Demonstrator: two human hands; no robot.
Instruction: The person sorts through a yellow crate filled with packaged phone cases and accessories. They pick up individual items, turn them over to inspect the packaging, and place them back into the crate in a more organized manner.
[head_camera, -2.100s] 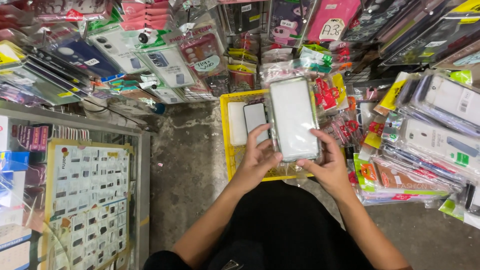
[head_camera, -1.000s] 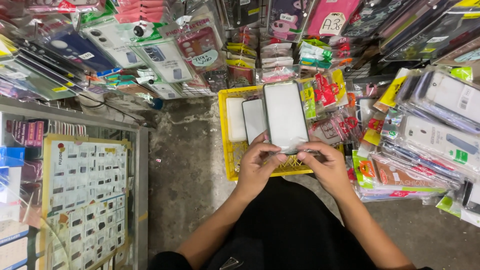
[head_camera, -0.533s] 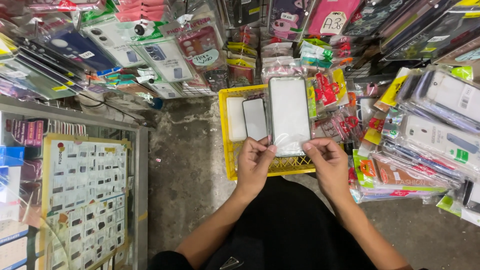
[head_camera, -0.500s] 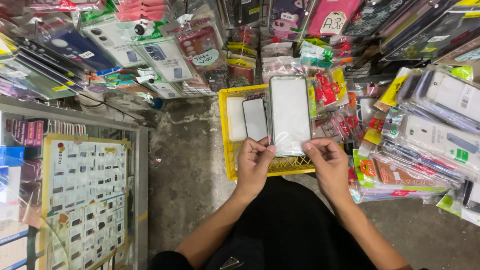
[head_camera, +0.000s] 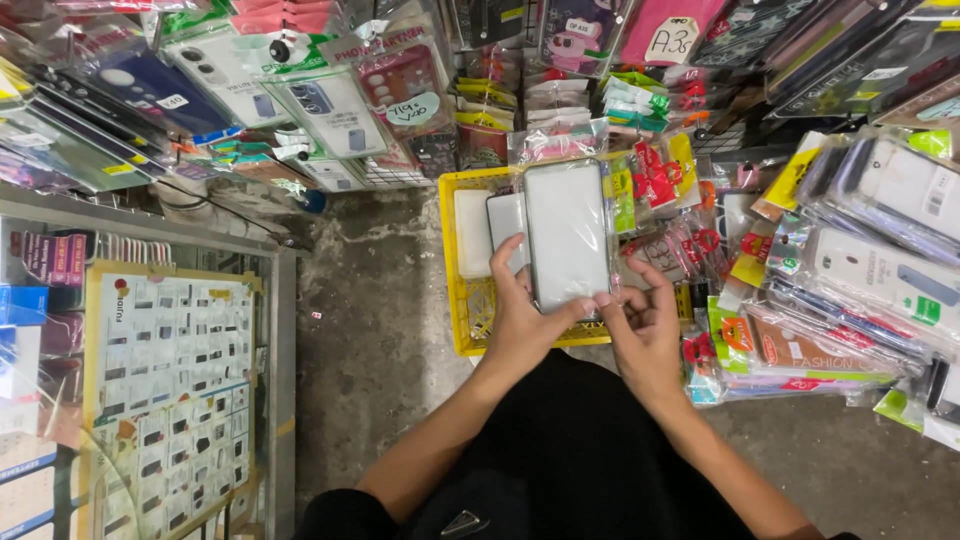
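- While both hands grasp it, left hand and right hand pinch a clear phone case above a yellow crate.
- The crate holds white cases.

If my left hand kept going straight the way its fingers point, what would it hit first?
Probably the yellow crate holding flat white packets, just past the left hand; depth is unclear.

A yellow plastic crate sits on the stained grey concrete floor, with hanging rows of phone cases in clear plastic sleeves above it and stacked packets to one side. A glass display cabinet holding small boxed goods stands opposite.
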